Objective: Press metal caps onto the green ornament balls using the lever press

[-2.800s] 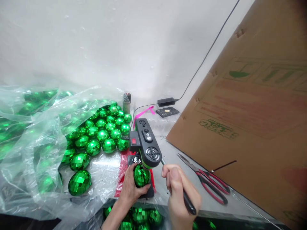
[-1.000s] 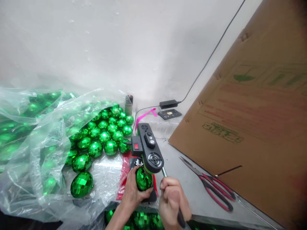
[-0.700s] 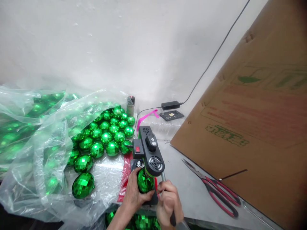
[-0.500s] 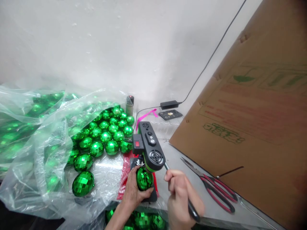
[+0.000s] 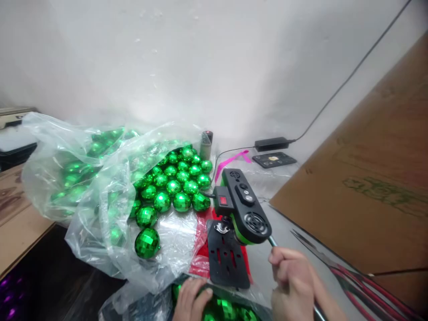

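My left hand (image 5: 193,298) is low at the bottom edge, over several shiny green faceted balls (image 5: 225,308) below the table edge. Its fingers are slightly bent and apart, and no ball shows gripped in them. My right hand (image 5: 294,281) is closed around a metal rod (image 5: 272,241) that reaches the head of a black-and-green device (image 5: 247,205) with a red switch. Under that head, the slotted black base plate (image 5: 229,261) lies bare on red plastic (image 5: 200,249). Part of the rod is hidden in my right fist.
A clear plastic bag (image 5: 96,223) spills many green balls (image 5: 182,202) on the left. Behind stand a small cylinder (image 5: 206,145), a power adapter (image 5: 271,143) and a dark phone-like slab (image 5: 274,160). Scissors (image 5: 347,285) lie at right beside a large cardboard box (image 5: 368,200).
My left hand has moved from the base plate down to the balls below, and the ball it held there is gone from the plate. My right hand keeps its grip. The view has shifted left.
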`<state>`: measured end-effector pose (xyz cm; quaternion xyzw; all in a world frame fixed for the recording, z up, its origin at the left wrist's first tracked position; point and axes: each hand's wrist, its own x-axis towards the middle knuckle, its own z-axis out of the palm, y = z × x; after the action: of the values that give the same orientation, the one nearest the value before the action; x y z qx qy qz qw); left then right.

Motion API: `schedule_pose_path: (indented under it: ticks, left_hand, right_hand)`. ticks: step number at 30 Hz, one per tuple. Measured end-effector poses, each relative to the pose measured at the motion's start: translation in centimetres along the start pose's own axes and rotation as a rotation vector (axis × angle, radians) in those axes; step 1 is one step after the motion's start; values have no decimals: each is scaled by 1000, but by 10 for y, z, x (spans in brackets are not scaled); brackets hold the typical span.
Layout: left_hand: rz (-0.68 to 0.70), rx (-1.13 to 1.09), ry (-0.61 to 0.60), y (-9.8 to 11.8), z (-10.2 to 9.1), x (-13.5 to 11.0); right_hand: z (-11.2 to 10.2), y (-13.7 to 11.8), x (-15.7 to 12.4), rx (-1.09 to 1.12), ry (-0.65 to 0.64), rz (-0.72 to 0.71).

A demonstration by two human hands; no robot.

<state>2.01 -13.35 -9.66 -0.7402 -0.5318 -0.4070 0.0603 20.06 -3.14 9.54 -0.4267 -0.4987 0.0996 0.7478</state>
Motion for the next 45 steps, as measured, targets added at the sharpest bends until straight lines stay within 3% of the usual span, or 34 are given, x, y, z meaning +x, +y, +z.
schedule_pose_path:
  ticks: [2,4,6,9,11,13,16,21,24,27,30,37,41,45]
  left_hand:
    - [55,146,35,-22,-32,28]
    - [-117,359,125,-46,-59,61]
    - [-361,520,131,-66,-78,88]
    - [-672,633,-104,-81,-90,107]
    - [-798,567,-236,-83,-90,108]
    - [-846,379,-222,-83,-85,105]
    - [-932,-68,-100,-74,-74,106]
    - [-1211,-961,141,-31,-48,128]
    - [-1287,-1328,143,-7,-32,140]
    - [-1324,-1426,138,1,-17,145]
    - [-1300,-1376,91,0,0,142]
    - [-926,-846,24,16,34,124]
    - [-835,-693,-37,24,46,114]
    - [-701,-616,-5,21,58,108]
  right_hand:
    - [0,1,-1,-12,11,-1]
    - [0,1,-2,-35,0,-3]
    - [-1,1,-2,-33,2,2]
    - [-5,3,-3,-13,-14,15]
    - [-6,5,-4,-3,-35,9]
    - [-7,6,-5,10,-44,-6]
    - [-7,5,-6,18,-42,36]
    - [-5,-5,2,34,-72,5]
    - [-5,-16,11,15,-118,59]
    - [-3,-28,21,-44,-184,114]
    - [-1,-37,30,-78,-205,110]
    - [-2,-39,33,-69,-238,85]
    - [-4,-36,31,-66,-252,81]
    - [-4,-35,29,-72,-251,87]
